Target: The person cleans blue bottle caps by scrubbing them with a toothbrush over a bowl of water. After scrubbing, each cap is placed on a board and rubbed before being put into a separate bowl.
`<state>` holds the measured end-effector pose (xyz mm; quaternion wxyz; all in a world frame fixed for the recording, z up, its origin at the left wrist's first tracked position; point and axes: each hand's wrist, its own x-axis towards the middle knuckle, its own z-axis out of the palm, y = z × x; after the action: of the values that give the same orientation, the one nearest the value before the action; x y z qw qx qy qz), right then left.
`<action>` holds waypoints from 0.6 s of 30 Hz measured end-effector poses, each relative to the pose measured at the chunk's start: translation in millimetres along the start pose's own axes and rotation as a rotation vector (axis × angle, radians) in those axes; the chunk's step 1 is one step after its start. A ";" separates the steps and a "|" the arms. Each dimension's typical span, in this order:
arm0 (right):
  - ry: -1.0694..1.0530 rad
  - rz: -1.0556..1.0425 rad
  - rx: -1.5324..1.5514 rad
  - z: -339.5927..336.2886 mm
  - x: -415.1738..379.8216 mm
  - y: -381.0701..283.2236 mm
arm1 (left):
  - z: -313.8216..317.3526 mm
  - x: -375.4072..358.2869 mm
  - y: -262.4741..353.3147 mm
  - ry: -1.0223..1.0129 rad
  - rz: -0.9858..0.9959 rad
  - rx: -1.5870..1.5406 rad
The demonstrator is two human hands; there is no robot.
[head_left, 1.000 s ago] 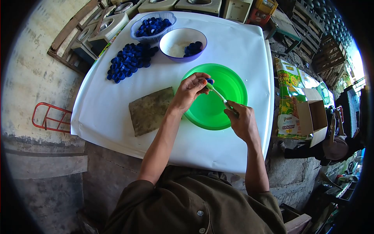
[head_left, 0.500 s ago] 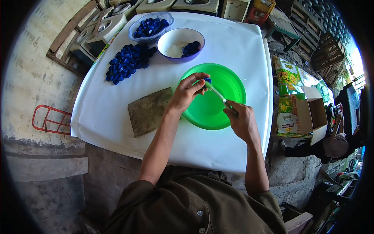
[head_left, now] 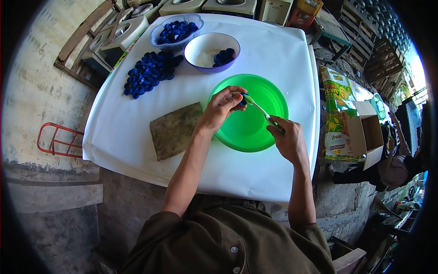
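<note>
My left hand point(head_left: 222, 108) is closed, pinching a dark blue bottle cap point(head_left: 243, 99) over the left part of a green basin point(head_left: 285, 109). In my right hand point(head_left: 288, 138) is a slim toothbrush point(head_left: 259, 108) with a pale handle and a green head. That head touches the cap's opening; its bristles are too small to make out. Beyond the basin, a white and purple bowl point(head_left: 200, 45) holds several blue caps and some whitish stuff. A heap of blue caps point(head_left: 150, 73) lies on the table, near a light blue plastic bowl point(head_left: 199, 23) full of more caps.
A brownish slab point(head_left: 175, 130) rests on the white-covered table point(head_left: 123, 123), left of the basin. Past the table's right edge stand a cardboard box point(head_left: 366, 134) and printed green-yellow packaging point(head_left: 336, 100). Another person point(head_left: 392, 172) is at the far right. A red metal frame point(head_left: 59, 141) stands left.
My right hand has moved slightly right and down with the toothbrush. The cap in my left hand has tilted and dropped a little. At the far right, the other person has shifted.
</note>
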<state>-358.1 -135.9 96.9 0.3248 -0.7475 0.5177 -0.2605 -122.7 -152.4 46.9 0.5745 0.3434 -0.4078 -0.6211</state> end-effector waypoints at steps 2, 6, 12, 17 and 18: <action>0.026 -0.040 -0.005 4.4 -1.4 3.5 | -0.3 1.2 -1.2 0.011 -0.004 0.018; -0.032 -0.018 0.007 4.1 -1.2 -2.9 | -0.2 0.7 1.1 0.027 0.008 0.015; 0.011 -0.059 -0.112 7.2 -1.5 -9.5 | -0.1 0.3 0.2 0.019 0.030 -0.055; 0.051 -0.039 -0.158 7.0 3.2 -5.3 | -2.2 0.1 -1.4 -0.002 0.007 -0.007; 0.059 -0.078 -0.161 8.8 2.5 -4.2 | -0.4 0.9 0.3 0.004 0.004 0.011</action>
<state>-348.4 -135.4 94.4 0.2377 -0.7826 0.5170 -0.2525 -122.3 -153.3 47.1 0.5745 0.3469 -0.4108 -0.6171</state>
